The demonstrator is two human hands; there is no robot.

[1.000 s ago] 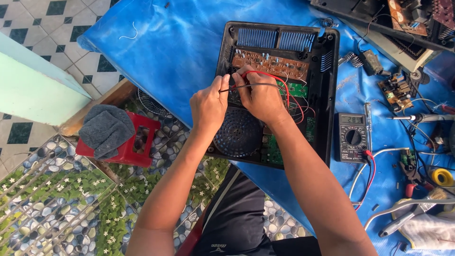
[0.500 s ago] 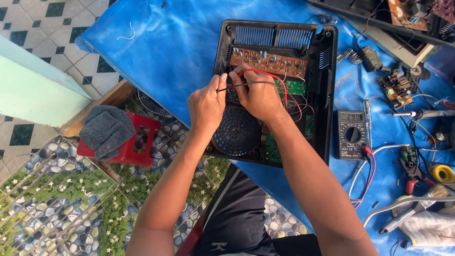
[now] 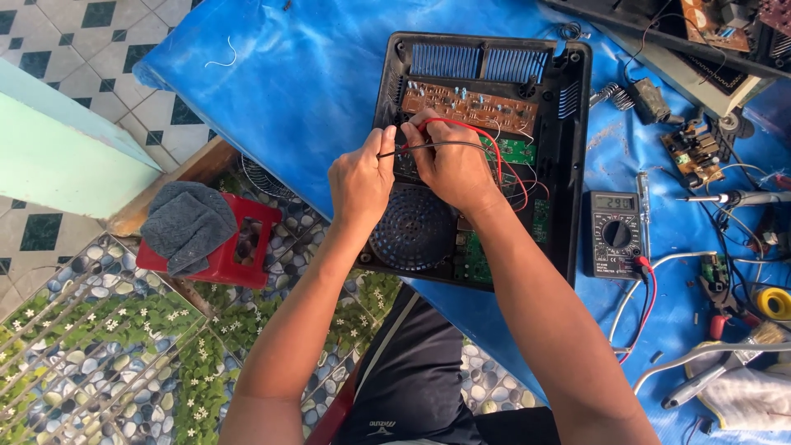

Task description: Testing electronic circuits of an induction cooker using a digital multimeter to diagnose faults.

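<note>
Over opened black appliance casing (image 3: 577, 148) on blue sheet (image 3: 288, 107): your left hand (image 3: 361, 177) pinches black probe lead (image 3: 437, 146); your right hand (image 3: 449, 165) grips red probe (image 3: 428, 125), tip near brown circuit board (image 3: 470, 107). Cover already off, round fan grille (image 3: 412, 229) and boards exposed. Multimeter (image 3: 614, 235) lies just right of casing, display lit, leads connected. Probing appears under way; casing still open, reassembly left. Red stool (image 3: 235, 247) stands left, grey cloth on top.

A red stool (image 3: 235, 247) under grey cloth (image 3: 188, 224) stands off the blue sheet's (image 3: 288, 91) left edge; yellow tape (image 3: 774, 302) and loose circuit board (image 3: 696, 148) lie near its right edge.
</note>
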